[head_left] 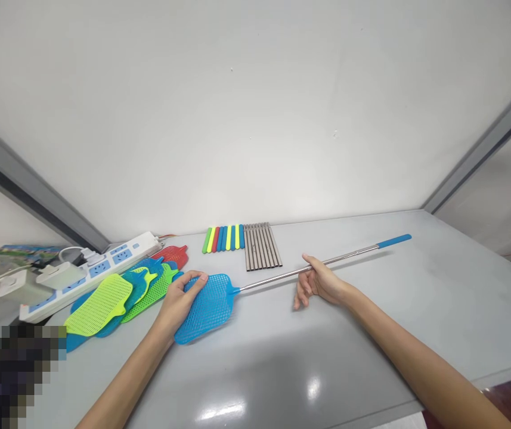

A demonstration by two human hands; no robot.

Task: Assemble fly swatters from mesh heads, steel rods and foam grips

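A blue fly swatter (208, 307) with an extended metal rod (353, 255) and a blue handle (395, 241) is held above the table, slanting up to the right. My left hand (182, 301) grips the mesh head at its left edge, thumb on top. Around the rod's middle, my right hand (320, 281) has the rod between thumb and forefinger, its other fingers loosely curled below. Behind the swatter lie a row of coloured handles (223, 238) in green, yellow, red and blue, and a row of metal tubes (263, 247).
Left of my left hand, swatter heads in yellow (101, 304), green (150, 292), blue and red (175, 256) overlap in a pile. A white power strip (98, 271) with plugged-in adapters (61, 275) runs beside them. A white wall (255, 119) closes off the grey table (443, 298) at the back.
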